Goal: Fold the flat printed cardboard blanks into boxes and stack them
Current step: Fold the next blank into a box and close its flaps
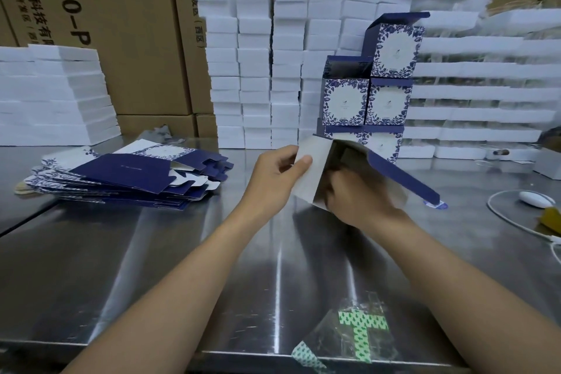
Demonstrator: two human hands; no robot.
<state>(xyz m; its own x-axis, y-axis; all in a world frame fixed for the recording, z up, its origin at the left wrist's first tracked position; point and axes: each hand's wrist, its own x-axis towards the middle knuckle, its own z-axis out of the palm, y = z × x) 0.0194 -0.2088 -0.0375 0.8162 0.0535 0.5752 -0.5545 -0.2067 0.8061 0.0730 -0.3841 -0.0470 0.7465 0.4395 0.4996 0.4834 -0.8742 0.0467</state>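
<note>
Above the shiny steel tabletop (182, 252), the left hand (274, 173) has its grip clamped on the white panel of a half-opened navy floral cardboard box (315, 188). The right hand (355, 200) reaches inside, and I cannot tell its grip through the blur. Flat navy printed blanks (127, 176) lie to the left, and folded floral boxes (364, 100) are stacked behind.

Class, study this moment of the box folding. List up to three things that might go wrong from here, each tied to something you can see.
The right hand is pushed inside the half-formed box that the left hand pinches; pressing too hard may crease a panel.
Its long blue flap juts out close to the stacked boxes; a swing might topple them.
The fanned pile of blanks may slide apart.
</note>
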